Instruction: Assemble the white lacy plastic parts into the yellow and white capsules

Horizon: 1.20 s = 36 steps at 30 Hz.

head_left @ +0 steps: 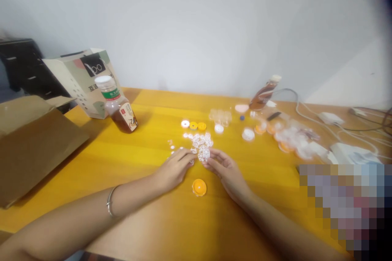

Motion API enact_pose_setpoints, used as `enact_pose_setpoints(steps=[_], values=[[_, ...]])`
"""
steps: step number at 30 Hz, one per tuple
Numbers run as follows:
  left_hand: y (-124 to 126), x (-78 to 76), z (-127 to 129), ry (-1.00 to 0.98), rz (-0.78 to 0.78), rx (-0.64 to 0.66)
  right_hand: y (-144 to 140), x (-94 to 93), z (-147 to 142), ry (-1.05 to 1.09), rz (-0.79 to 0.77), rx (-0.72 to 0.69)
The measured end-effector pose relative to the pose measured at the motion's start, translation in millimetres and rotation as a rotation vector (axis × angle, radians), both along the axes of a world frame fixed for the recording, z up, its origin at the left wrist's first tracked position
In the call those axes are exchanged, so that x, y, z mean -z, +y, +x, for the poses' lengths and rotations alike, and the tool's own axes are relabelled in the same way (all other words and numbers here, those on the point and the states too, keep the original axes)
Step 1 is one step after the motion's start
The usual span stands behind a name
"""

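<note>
Hands meet at center frame over the yellow table [128,159]. Left hand [174,168] lies palm down, fingers stretched toward a pile of small white plastic pieces [201,143], fingertips touching its near edge; the grip looks loose, and whether it has hold of a piece cannot be told. Right hand [226,169] comes in from the lower right, fingers partly curled, tips pinching at one white piece [204,155] at the pile's near side; blur hides how firm the hold is. Pile sits just above the hands, center frame. Orange cap [199,187] lies between the two wrists, just below the hands, touching neither. Silver bracelet [110,201] on the left wrist. Above the pile, a row of three small discs [193,124], one white and two yellow. Tea bottle [118,104] with white cap stands at left of center, in front of a printed paper bag [82,79]. Cardboard box [33,142] at far left. Second bottle [263,93] is tilted at upper right of center, with clear cups [219,116] near it. Heap of white and orange caps [288,138] at right, cables [309,114] and chargers beyond. Pixelated block at lower right.
</note>
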<state>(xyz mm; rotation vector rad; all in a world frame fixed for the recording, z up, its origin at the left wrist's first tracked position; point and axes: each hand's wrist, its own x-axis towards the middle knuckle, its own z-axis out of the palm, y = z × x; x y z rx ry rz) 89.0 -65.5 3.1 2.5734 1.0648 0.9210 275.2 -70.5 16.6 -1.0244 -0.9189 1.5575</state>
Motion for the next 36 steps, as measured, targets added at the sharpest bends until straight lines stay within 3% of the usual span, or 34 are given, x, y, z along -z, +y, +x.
enact_pose_setpoints(steps=[4,12,22,36], values=[[0.7,0.8,0.1,0.022,0.040,-0.016,-0.3,0.0,0.2,-0.007,0.011,-0.001],[-0.6,-1.9,-0.9,0.058,-0.034,-0.009,0.3,0.9,0.6,-0.009,0.028,-0.011],[0.9,-3.9,-2.5,-0.270,-0.182,0.025,1.2,3.7,0.6,-0.013,0.010,-0.030],[-2.8,-5.6,2.4,-0.513,-0.376,-0.046,-2.3,-5.4,-2.1,-0.003,-0.015,-0.096]])
